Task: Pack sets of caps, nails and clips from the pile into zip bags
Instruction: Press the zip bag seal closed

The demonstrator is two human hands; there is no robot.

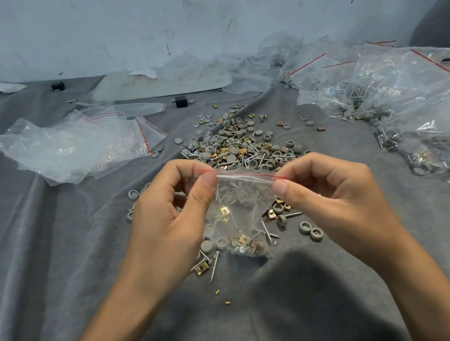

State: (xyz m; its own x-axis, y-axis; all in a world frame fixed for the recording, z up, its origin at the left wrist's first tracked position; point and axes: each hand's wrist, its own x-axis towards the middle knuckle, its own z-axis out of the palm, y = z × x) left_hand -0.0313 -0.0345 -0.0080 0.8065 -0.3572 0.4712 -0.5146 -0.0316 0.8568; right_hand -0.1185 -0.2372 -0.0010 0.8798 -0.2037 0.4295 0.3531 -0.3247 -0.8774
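Note:
A small clear zip bag (239, 212) with a red strip along its top hangs between my hands above the grey cloth. My left hand (166, 218) pinches its top left corner between thumb and fingers. My right hand (331, 191) pinches the top right end of the strip. Grey caps, nails and gold clips lie in the bag's lower part. Behind the bag spreads the pile (240, 147) of grey caps, nails and gold clips, with loose pieces scattered under the bag.
Empty zip bags (71, 148) lie in a heap at the left. Filled bags (421, 107) are stacked at the right. A grey cloth (54, 258) covers the surface, with a wall behind. Two small black blocks (181, 101) sit farther back.

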